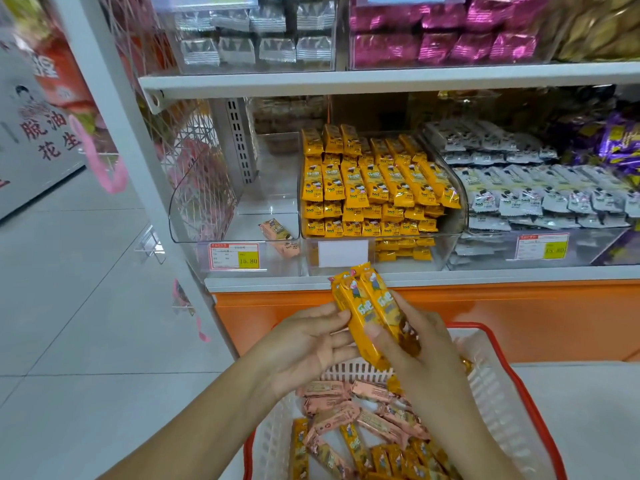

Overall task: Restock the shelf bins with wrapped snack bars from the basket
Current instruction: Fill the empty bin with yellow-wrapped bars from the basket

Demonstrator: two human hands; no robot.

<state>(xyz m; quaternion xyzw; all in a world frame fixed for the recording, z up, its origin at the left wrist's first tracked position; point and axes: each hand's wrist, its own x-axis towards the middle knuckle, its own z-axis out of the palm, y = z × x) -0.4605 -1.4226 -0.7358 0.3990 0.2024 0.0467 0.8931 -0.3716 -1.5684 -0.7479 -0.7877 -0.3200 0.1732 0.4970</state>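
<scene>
A bundle of yellow snack bars (367, 317) is held at lower centre of the frame, above the basket (464, 325). The right hand (426, 362) is wrapped round it, thumb across the front. The left hand (308, 344) is laid against its left edge, fingers nearly straight. The long axis stands almost upright in the frame, upper ends aimed at the yellow-bar bin (453, 237) directly above. Both hands are judged equally near.

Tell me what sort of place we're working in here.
Most likely a shop's snack aisle: clear shelf bins packed with wrapped bars, price tags on the shelf edge, and a red-rimmed basket of stock below the yellow bars being held.
</scene>
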